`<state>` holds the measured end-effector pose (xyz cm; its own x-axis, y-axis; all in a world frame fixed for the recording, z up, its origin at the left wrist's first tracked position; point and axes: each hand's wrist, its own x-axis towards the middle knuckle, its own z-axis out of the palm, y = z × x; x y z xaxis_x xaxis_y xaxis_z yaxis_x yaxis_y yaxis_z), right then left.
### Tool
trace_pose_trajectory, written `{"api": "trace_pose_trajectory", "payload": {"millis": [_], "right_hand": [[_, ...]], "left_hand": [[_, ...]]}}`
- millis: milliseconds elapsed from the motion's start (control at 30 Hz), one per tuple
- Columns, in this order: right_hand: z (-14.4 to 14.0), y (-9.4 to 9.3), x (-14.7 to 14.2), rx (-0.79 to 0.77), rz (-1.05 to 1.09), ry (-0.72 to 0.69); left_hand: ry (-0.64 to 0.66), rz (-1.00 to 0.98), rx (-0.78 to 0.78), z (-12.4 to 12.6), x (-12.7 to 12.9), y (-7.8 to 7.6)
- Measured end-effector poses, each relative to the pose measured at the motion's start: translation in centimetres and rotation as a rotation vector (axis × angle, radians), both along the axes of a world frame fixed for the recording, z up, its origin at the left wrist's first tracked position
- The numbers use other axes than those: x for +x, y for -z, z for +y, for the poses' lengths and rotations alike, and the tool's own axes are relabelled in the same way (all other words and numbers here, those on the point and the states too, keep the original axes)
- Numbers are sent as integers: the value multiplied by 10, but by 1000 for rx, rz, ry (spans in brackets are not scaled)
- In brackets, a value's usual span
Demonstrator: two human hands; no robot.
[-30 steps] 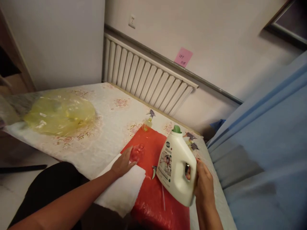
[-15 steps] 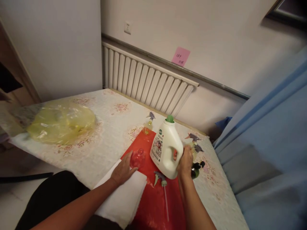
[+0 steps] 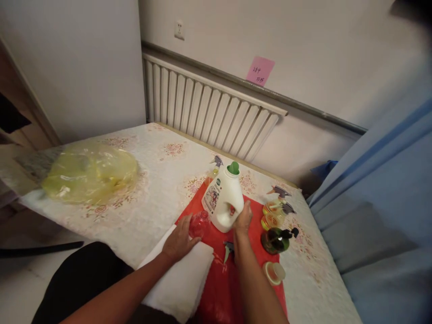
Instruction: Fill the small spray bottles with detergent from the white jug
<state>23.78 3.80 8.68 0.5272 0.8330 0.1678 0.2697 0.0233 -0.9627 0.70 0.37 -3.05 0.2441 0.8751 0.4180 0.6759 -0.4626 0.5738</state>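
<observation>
Right hand [image 3: 243, 218] wrapped around handle of white plastic detergent jug with green cap [image 3: 223, 200], standing on red plastic sheet [image 3: 219, 288]; long axis near upright, cap up, tilted slightly away. Left hand [image 3: 179, 239] curled on small clear plastic bottle [image 3: 200, 223]. Advisable: base seated flat before release

Jug [image 3: 223, 202] on mat [image 3: 251, 216], spray bottles [image 3: 274, 211] right, bag [image 3: 89, 173] far left.

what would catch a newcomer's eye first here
The white detergent jug with its green cap, standing on the red sheet mid-table, gripped by the right hand. Beside it, the left hand holds a small clear bottle. A crumpled yellow plastic bag lies at far left.
</observation>
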Motion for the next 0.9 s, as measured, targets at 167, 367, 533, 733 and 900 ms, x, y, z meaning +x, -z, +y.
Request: {"api": "trace_pose_trajectory", "payload": {"millis": [167,367,533,733,900], "right_hand": [[-21,7,29,-109,-211,104],[-79,16,52,-358,-483,-9],[-124,26,42,-575,-622,-100],[-136,36,33,-711,-663,-120],[-137,38,32,-662,-585,-133]], "left_hand": [[11,-6,20,0,0,-4],[46,-36,26,2,2,-8],[47,-49,8,1,2,-10],[33,-53,13,0,3,-9],[42,-74,31,0,3,-9]]}}
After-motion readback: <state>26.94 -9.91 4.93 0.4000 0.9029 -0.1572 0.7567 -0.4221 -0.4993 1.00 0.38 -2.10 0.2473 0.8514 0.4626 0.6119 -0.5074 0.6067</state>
